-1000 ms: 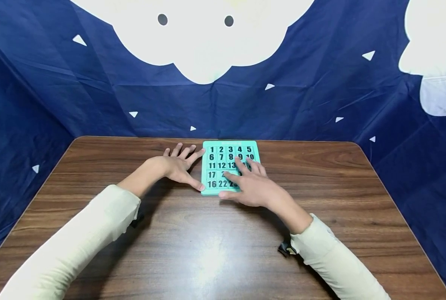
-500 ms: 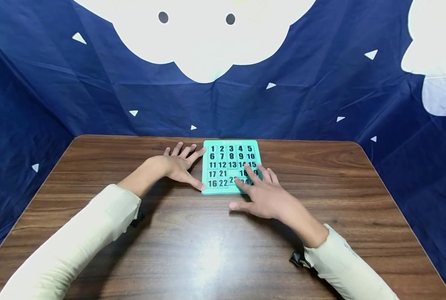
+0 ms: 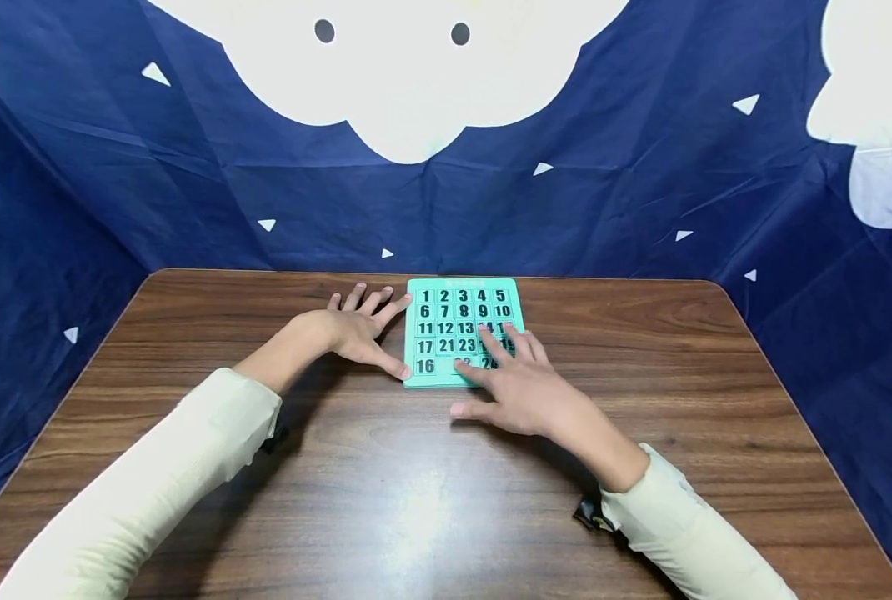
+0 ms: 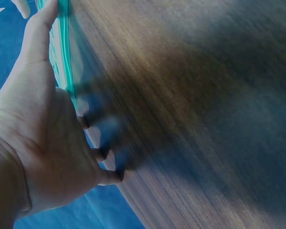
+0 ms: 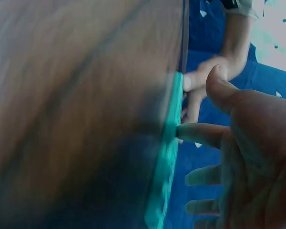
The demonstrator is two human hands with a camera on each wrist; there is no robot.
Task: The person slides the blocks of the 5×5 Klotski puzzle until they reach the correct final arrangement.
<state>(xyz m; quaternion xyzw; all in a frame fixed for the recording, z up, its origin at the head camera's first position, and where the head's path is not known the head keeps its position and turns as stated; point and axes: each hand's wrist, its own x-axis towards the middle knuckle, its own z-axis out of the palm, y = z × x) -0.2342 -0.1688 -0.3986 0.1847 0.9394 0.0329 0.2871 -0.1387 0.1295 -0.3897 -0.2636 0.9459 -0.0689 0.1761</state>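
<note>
A teal number slide puzzle lies flat near the table's far edge. My left hand is spread on its left side, with thumb and index finger touching the frame's edge. In the left wrist view the thumb runs along the teal edge. Over the lower right part of the puzzle is my right hand. Its extended index finger is on the bottom-row tile 22, partly covering it. A gap stands between tiles 16 and 22. Several tiles at lower right are partly hidden by the fingers.
The brown wooden table has a glare patch near its front middle. A dark blue cloth with white cloud shapes hangs right behind the table's far edge and at both sides.
Tile 23 has moved up to the right of 21, and tile 22 has slid right, leaving a gap beside 16. My right hand shifted right, then slightly back left. The left hand stayed put.
</note>
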